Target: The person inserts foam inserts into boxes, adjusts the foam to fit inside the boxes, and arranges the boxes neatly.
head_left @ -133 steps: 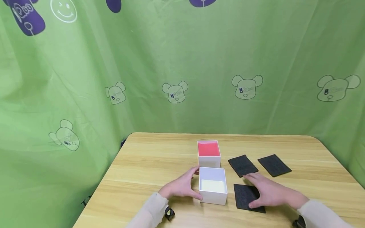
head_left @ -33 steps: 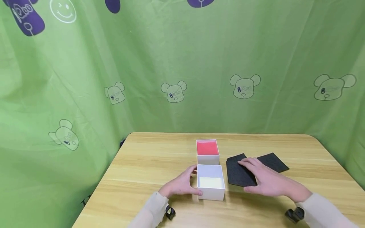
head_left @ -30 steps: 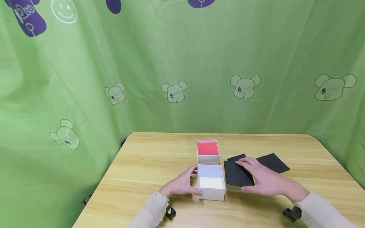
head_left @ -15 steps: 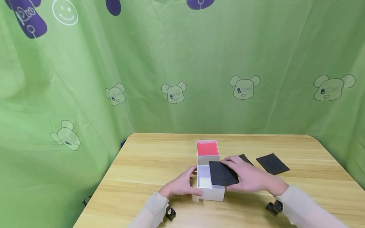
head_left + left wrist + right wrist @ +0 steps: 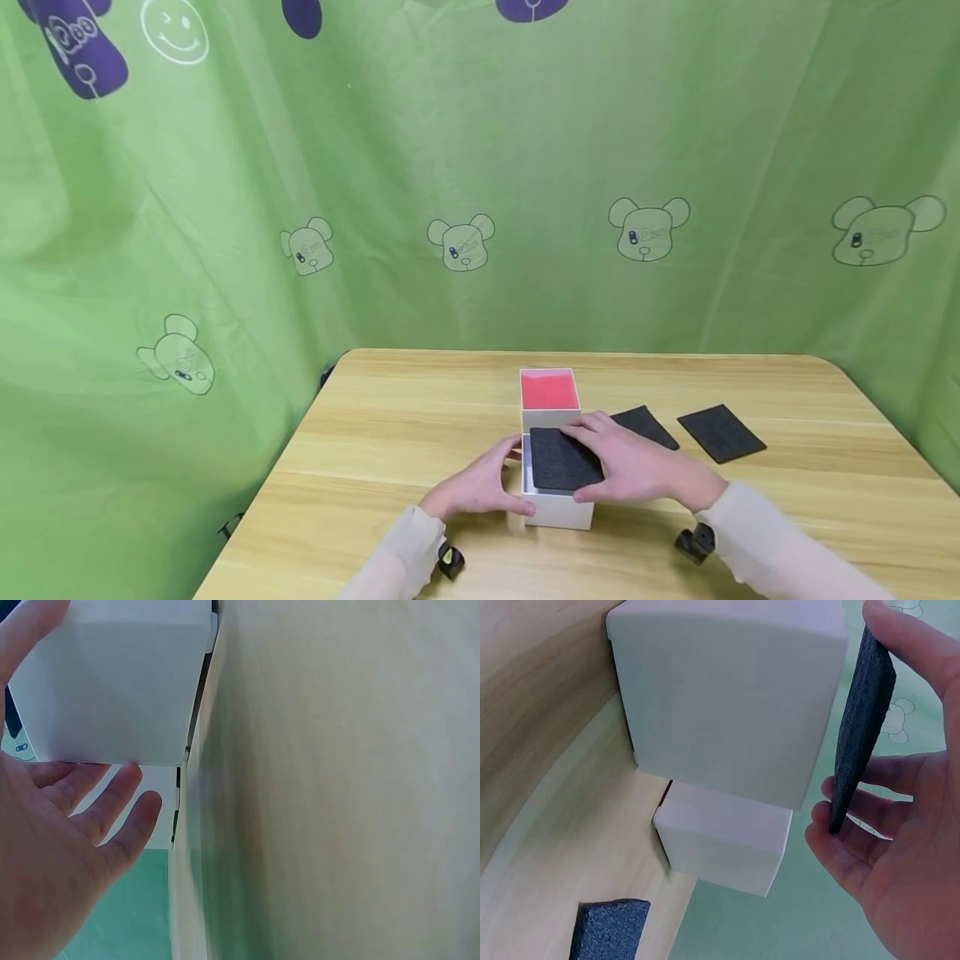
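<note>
Two pale sleeves point(image 5: 401, 552) are reaching in from the near side of the desk point(image 5: 420, 404), each wearing a small black device point(image 5: 452, 560) at the wrist.

The left hand point(image 5: 483, 485) is holding the left side of the near box point(image 5: 558, 512), a white one standing upright with its mouth facing up. Its thumb is pressing near the front corner, and its other fingers point(image 5: 129, 829), slightly spread, are curving round toward the back corner.

The right hand point(image 5: 637, 463) is holding a black pad point(image 5: 561, 461) over that box. Its fingers are pinching the pad by two opposite edges, thumb at the near edge and fingertips at the far one. The pad is hanging just above the rim, covering most of the mouth; in the right wrist view a gap is showing between the two.

Just behind, the far box point(image 5: 550, 420) is standing upright, also white, with something red point(image 5: 550, 392) showing inside; whether the boxes are touching is hard to tell.

To its right, two loose pads point(image 5: 722, 433) are lying flat and apart, the left one partly hiding behind the right hand.

Beyond the desk, a green curtain point(image 5: 525, 150) is hanging, printed with bear heads.
</note>
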### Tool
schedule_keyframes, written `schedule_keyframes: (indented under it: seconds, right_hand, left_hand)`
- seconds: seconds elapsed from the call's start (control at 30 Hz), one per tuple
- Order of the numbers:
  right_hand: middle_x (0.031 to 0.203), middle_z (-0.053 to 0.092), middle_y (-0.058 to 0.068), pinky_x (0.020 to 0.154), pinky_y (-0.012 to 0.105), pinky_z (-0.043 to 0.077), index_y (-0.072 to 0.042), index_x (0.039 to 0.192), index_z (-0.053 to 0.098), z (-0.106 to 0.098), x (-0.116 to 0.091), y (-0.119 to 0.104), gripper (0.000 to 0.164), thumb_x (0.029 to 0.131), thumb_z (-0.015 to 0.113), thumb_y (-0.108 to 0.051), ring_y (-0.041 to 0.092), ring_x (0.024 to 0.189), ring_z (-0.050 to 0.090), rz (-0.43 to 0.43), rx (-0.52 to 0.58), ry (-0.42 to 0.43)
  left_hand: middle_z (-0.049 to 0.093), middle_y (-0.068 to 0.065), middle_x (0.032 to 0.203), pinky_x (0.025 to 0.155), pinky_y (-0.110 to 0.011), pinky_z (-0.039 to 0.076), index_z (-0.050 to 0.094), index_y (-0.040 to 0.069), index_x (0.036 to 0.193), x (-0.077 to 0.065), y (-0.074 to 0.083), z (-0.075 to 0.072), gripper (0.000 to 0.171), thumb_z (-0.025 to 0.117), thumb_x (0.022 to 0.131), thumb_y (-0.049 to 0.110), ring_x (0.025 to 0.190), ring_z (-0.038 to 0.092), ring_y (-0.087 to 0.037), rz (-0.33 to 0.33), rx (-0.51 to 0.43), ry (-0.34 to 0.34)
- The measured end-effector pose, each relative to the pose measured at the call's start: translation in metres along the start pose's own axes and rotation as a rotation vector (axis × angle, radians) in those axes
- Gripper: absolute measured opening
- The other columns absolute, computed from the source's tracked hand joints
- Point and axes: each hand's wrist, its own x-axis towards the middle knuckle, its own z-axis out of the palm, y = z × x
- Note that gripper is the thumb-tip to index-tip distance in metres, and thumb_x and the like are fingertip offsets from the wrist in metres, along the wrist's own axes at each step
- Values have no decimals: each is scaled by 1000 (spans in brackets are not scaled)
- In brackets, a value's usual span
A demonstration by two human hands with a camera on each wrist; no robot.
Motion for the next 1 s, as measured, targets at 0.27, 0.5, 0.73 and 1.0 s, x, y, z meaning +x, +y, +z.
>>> schedule_keyframes:
  seconds: [0.27,0.5,0.73,1.0]
  right_hand:
    - [131,47,7,96,40,43,-2,136,47,7,2,-1,88,76,65,-64,19,117,43,10,3,-19]
    - [132,46,6,97,42,42,-4,137,47,10,2,-2,86,79,59,-67,21,120,43,15,36,-42]
    - [137,43,9,99,44,41,-3,138,45,16,-1,-1,84,83,53,-66,24,124,40,6,42,-28]
    - [142,39,16,101,47,39,-1,139,43,24,-4,-2,79,88,52,-60,28,128,38,-18,32,14]
  left_hand:
    - [37,5,143,104,-33,34,21,23,148,0,-1,0,101,83,69,38,124,41,-13,1,6,-3]
    - [37,5,142,105,-31,34,21,22,148,0,-1,0,99,82,72,39,124,40,-12,-3,19,-8]
    - [38,4,142,104,-32,34,21,21,149,-1,1,0,99,81,72,39,124,40,-12,4,22,-6]
    - [37,4,142,104,-32,34,21,20,149,-1,0,1,101,82,71,40,125,40,-13,0,21,-1]
